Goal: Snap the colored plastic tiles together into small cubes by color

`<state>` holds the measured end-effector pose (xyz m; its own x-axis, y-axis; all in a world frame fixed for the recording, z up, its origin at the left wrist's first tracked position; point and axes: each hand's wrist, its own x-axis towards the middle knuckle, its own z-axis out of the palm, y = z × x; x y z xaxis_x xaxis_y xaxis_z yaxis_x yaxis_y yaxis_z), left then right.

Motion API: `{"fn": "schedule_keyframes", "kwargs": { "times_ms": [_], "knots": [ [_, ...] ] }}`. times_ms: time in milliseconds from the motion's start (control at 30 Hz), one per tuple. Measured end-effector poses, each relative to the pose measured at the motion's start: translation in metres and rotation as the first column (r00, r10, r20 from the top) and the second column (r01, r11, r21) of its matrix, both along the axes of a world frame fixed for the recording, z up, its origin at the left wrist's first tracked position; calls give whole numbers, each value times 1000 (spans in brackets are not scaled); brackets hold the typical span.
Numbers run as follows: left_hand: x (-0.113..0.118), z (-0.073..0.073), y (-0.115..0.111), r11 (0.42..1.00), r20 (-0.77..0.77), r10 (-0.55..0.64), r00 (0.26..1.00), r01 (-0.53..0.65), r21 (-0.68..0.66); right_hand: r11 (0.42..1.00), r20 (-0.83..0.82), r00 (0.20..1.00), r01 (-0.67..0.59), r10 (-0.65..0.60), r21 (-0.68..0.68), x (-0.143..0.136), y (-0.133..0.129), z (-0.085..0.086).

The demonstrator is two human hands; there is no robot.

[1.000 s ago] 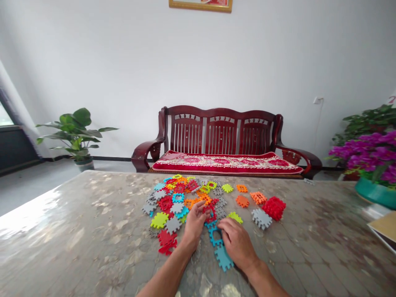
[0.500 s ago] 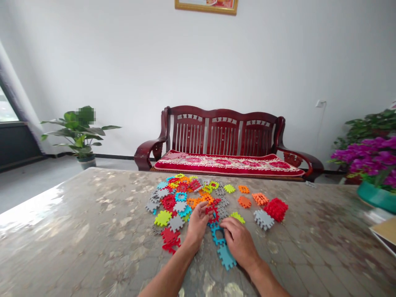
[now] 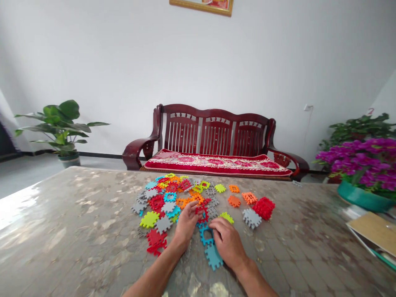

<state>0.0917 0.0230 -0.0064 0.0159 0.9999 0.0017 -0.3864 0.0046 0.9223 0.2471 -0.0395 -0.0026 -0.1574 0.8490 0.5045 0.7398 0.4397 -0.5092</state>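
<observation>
Toward six o'clock, the blue frame (image 3: 202,236) looks light, stiff, best edge-held, left hand (image 3: 186,222) loosely spread, right hand (image 3: 227,240) curled, its pinch unclear.

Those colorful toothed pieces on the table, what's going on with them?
A person has both bare hands among them. The right hand is at a blue frame piece, with a solid teal piece nearer the person; whether its fingers grip is hidden. The left hand, half open, is by a red frame piece; contact is unclear. A mixed-color heap lies to the left and beyond, while a red cluster and grey piece sit off to the right.
</observation>
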Motion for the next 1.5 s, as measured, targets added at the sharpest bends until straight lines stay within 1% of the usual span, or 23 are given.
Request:
{"fn": "schedule_keyframes", "kwargs": {
  "times_ms": [167, 333, 400, 533, 633, 800, 900, 1067, 1133, 1233, 1300, 1367, 1433, 1500],
  "knots": [
    [1, 3, 0, 1000, -16, 5, 1000, -5, -7, 1000, -45, 999, 17, -17, 20, 1, 0, 0],
    [3, 8, -4, 998, 24, -44, 999, 45, -43, 985, -145, 981, 144, -130, 96, 4, 1, -4],
    [6, 10, -8, 996, 51, -55, 997, 59, -65, 980, -168, 974, 168, -149, 104, 3, 3, -5],
    [13, 13, -15, 990, 116, -48, 992, 63, -125, 983, -160, 978, 151, -133, 101, -4, 5, -2],
    [18, 15, -22, 986, 133, -48, 990, 68, -154, 990, -132, 985, 121, -110, 78, -8, 4, 1],
    [22, 18, -29, 985, 152, -82, 985, 103, -142, 991, -117, 986, 122, -115, 57, -10, 4, -1],
    [22, 17, -29, 982, 155, -99, 983, 122, -148, 989, -120, 985, 131, -123, 62, -10, 5, -4],
    [22, 13, -31, 982, 108, -114, 988, 128, -139, 991, -139, 984, 123, -114, 60, -9, 3, -6],
    [21, 16, -31, 976, 88, -149, 985, 161, -148, 990, -142, 983, 127, -118, 58, -8, 2, -5],
    [14, 29, -28, 966, 24, -190, 982, 191, -175, 988, -150, 980, 138, -127, 66, -2, 0, -1],
    [3, 40, -20, 981, -57, -132, 990, 122, -151, 984, -169, 975, 162, -146, 81, 6, 1, 4],
    [-15, 52, -7, 998, -143, -1, 990, -8, -66, 971, -214, 957, 220, -195, 99, 20, 5, 13],
    [-37, 60, 9, 991, -212, 129, 969, -130, 6, 947, -293, 918, 308, -269, 96, 44, 13, 24],
    [-63, 65, 24, 964, -296, 264, 918, -261, 50, 917, -396, 850, 396, -347, 47, 78, 23, 35]
  ]
}}
